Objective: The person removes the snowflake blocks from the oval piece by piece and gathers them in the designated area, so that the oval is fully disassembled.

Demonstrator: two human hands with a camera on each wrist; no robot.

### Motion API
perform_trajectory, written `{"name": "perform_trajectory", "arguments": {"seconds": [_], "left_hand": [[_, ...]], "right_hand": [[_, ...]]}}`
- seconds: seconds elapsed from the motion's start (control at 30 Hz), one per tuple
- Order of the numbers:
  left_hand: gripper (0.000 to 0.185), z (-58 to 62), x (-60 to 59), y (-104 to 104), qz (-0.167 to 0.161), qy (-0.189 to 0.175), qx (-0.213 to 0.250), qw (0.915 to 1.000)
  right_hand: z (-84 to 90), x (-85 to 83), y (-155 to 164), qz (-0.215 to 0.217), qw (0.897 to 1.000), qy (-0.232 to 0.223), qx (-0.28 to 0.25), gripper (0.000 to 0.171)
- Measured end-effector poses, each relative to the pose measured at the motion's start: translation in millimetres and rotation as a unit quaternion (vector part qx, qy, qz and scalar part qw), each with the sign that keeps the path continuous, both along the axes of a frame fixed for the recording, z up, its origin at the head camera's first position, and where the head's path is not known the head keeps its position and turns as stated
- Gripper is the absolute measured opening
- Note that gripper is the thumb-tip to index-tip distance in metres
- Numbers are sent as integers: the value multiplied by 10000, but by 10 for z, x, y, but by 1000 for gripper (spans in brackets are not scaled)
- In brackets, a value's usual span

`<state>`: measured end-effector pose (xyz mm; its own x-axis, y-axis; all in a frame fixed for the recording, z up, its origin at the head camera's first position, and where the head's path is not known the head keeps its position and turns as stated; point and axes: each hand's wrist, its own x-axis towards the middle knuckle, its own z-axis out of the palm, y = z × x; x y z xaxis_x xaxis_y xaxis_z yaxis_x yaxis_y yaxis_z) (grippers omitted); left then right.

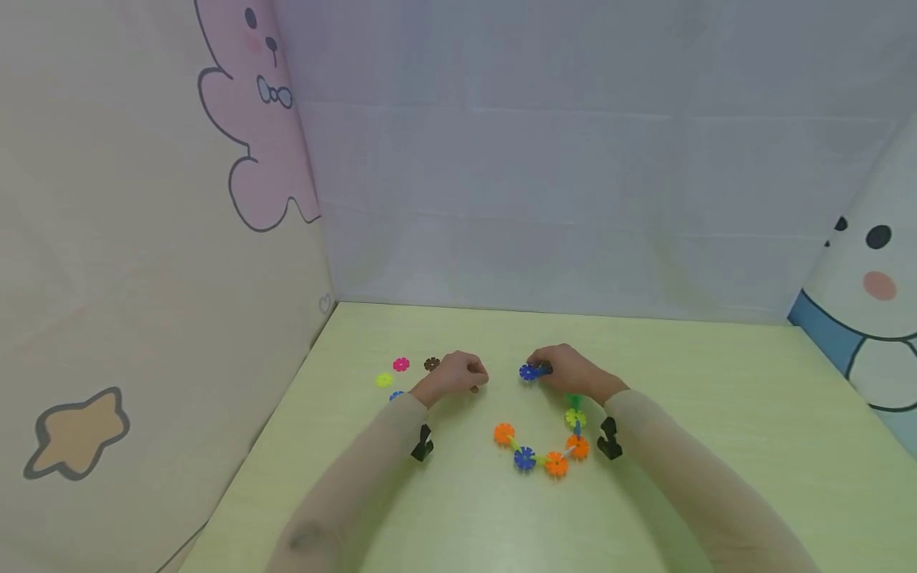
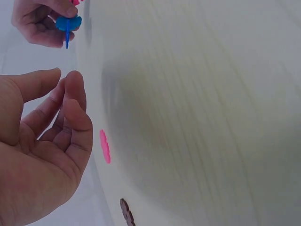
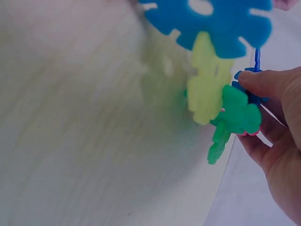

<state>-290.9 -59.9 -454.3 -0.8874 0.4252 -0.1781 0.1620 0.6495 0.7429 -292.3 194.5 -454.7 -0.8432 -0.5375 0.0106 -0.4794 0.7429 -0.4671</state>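
Right hand [image 1: 573, 372] pinching the blue disc [image 1: 528, 372] at the top end of the chain of discs [image 1: 552, 446], fingers curled tight round it, lifting that end off the bench [image 1: 716, 414] for a clear hold. Rest of the chain curving back along the bench toward the near edge. Left hand [image 1: 458, 372] loosely curled, holding nothing. Pink disc [image 1: 401, 364], brown disc [image 1: 431, 364] and yellow disc [image 1: 384, 380] loose near the far left corner.

Both forearms reach forward side by side, the hands near each other. The left hand [image 1: 458, 372] is empty, its fingers [image 2: 75, 101] loosely curled toward the thumb. The right hand [image 1: 569, 370] has its fingers [image 3: 263, 82] curled in a pinch.
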Motion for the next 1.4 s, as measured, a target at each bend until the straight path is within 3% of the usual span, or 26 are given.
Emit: {"name": "perform_trajectory", "arguments": {"seconds": [0.7, 1.0, 1.4], "left_hand": [[24, -97, 18, 486, 119, -246, 260, 9993], [22, -162, 4, 583, 276, -327, 509, 9978], [21, -109, 38, 513, 403, -333, 779, 9956]], "right_hand": [[-6, -4, -8, 33, 9997, 253, -15, 29], [-1, 1, -7, -1, 9998, 188, 5, 30], [8, 28, 64, 172, 9998, 64, 80, 27]]}}
